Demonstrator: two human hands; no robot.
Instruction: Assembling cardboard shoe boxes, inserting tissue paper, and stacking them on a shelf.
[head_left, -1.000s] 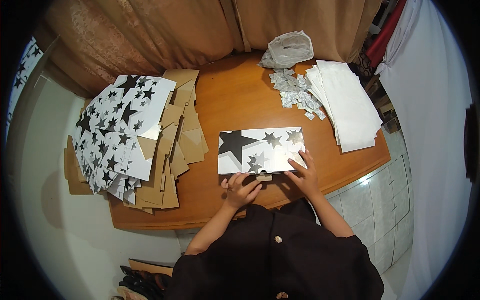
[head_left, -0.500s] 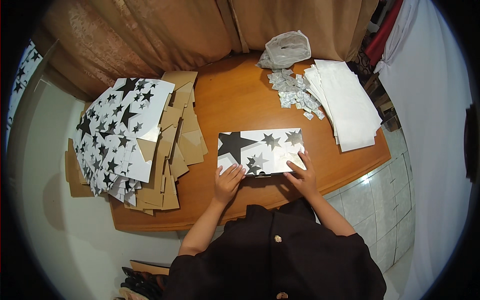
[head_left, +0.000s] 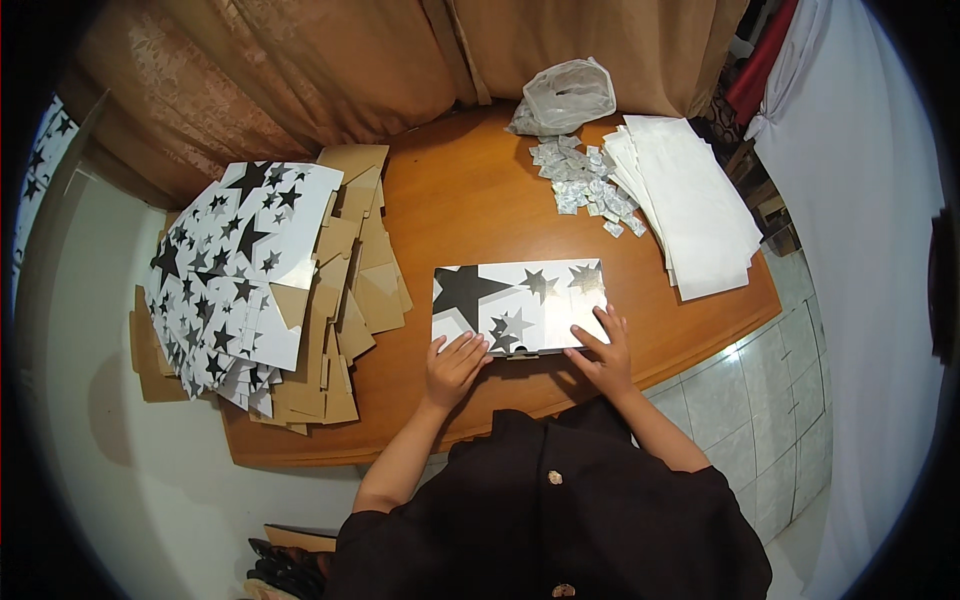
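A closed white cardboard box (head_left: 545,308) with black and grey stars lies flat on the wooden table, close to my body. My left hand (head_left: 456,368) rests at its near left corner, fingers stretched together over the top edge. At the near right corner is my right hand (head_left: 604,354), its fingers spread over the top and right side, the thumb by the front edge. A small tab with a dark notch (head_left: 520,352) shows midway along the front edge. What is inside the box is hidden.
Flat star-printed cardboard sheets (head_left: 235,265) with brown undersides are piled at the left. Small silvery packets (head_left: 575,178) lie scattered at the back right, by a translucent plastic bag (head_left: 570,95). White paper sheets (head_left: 700,215) are stacked near the table's right edge.
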